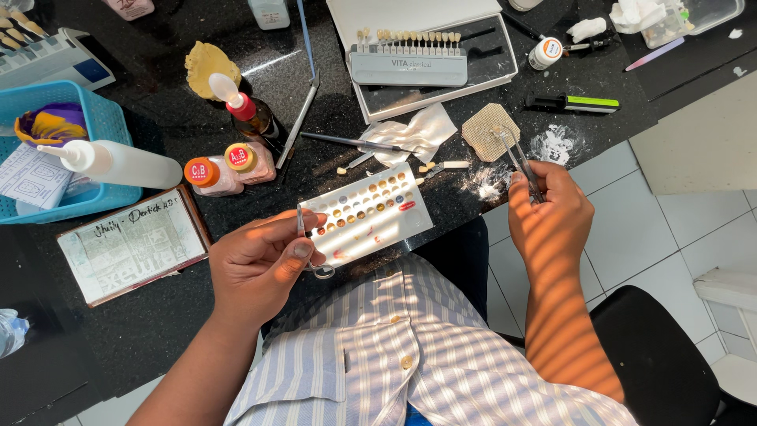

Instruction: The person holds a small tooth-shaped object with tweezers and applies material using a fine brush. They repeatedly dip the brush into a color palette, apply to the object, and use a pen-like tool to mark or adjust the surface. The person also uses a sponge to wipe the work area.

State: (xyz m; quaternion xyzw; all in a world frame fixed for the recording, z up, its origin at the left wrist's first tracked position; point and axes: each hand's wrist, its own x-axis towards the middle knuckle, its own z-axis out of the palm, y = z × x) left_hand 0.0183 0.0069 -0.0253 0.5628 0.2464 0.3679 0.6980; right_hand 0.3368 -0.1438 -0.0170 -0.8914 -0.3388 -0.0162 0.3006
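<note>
Two hands raised — left hand (264, 264) fingers pinching a metal clamp (303, 237), right hand (550, 213) gripping tweezers (520, 162) (tips up).

Left hand (264, 264) closed on a thin metal instrument (302, 229) just beside a white mixing palette (367, 211) dotted with coloured dabs. Right hand (548, 217) pinching metal tweezers (516, 154) over a tan honeycomb tray (487, 132). Black counter (158, 315) underneath; tooth shade guide (410, 55) farther back; blue basket (102, 122) at left.
</note>
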